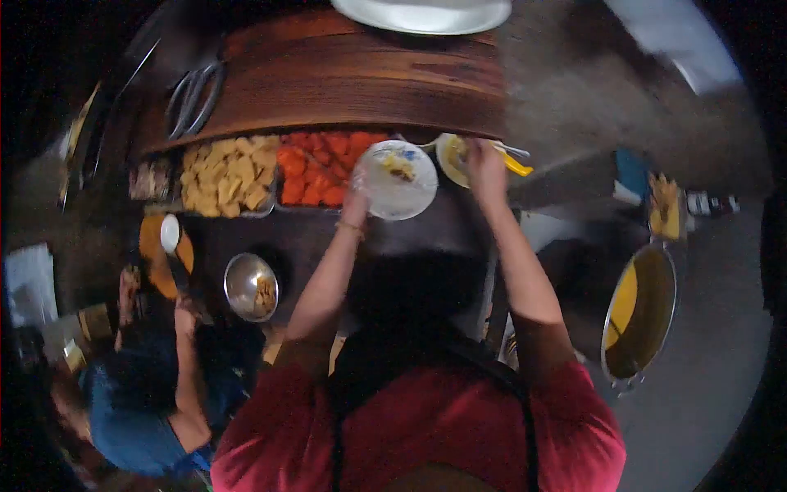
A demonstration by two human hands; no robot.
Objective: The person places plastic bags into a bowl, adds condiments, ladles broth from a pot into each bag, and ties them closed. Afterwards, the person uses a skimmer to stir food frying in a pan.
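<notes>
While the left hand [356, 203] grips a plate [399, 202], the right hand [487, 168] (arm outstretched, grip unclear) reaches over a dish [448, 169].

At the bottom centre, a red shirt [443, 410] with 2 short sleeves [586, 410] shows beneath 2 dark straps [337, 430]. Near mid-frame, a thin band [351, 228] circles the left wrist [356, 215].

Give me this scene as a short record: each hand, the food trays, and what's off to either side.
Left hand: holds a white plate with some food
Right hand: at a pale dish; grip too blurred to tell
Trays: pale chunks, left of red-orange pieces
Left side: metal bowl, co-worker in blue
Right side: large pot, yellow contents
</notes>
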